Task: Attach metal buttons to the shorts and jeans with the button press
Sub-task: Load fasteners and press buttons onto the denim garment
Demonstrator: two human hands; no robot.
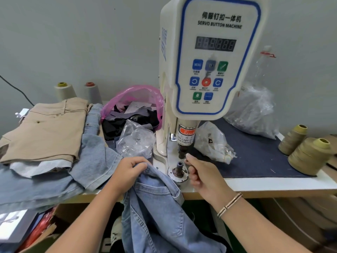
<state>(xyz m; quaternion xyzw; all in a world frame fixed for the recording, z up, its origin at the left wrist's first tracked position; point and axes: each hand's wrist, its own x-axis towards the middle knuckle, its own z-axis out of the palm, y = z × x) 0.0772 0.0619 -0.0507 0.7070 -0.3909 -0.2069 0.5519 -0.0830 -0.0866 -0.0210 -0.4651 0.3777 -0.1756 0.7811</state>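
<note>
Faded, matt blue denim jeans (160, 207); matt tan cotton shorts (45, 130). Smooth, glossy cream plastic button press (209, 57) with dull metal lower die (179, 168). Crinkled, shiny clear plastic bags (135, 141). Matt navy cloth table cover (255, 157). Fibrous olive thread cones (308, 156).

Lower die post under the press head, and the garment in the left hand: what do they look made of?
Lower die post: apparently metal, dull dark finish, standing on a brighter silvery round base. Garment: light blue denim, washed look, with visible seams and a stitched pocket.
</note>
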